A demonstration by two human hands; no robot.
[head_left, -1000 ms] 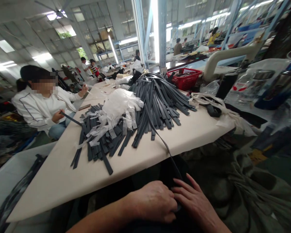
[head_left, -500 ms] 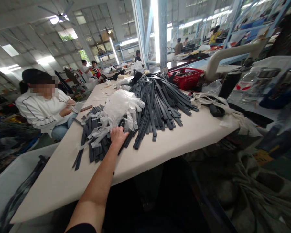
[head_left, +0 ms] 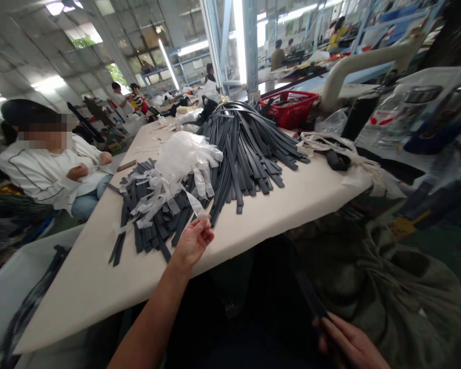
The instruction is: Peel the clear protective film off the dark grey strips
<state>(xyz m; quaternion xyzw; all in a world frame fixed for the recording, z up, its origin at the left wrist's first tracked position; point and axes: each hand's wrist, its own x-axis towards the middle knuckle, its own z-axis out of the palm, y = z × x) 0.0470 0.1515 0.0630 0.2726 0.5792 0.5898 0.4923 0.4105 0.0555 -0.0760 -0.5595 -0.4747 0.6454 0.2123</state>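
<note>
My left hand pinches the end of a translucent white plastic strip near the table's front edge. That strip trails up to a heap of similar plastic strips, which lies on a pile of black straps. Beside them, a large bundle of black straps fans out, gathered at its far end. At the lower right, my right hand is closed around a dark strap over my lap. The strap's lower part is dim and hard to make out.
The pale table slants away from me. A red basket stands behind the bundle, with cloth ties and bottles to the right. A co-worker sits at the left, near a white bin holding dark strips.
My left hand has moved from the strap pile towards the table edge, drawing out a plastic strip. My right hand has come into view with a dark strap. The view has shifted slightly right.
</note>
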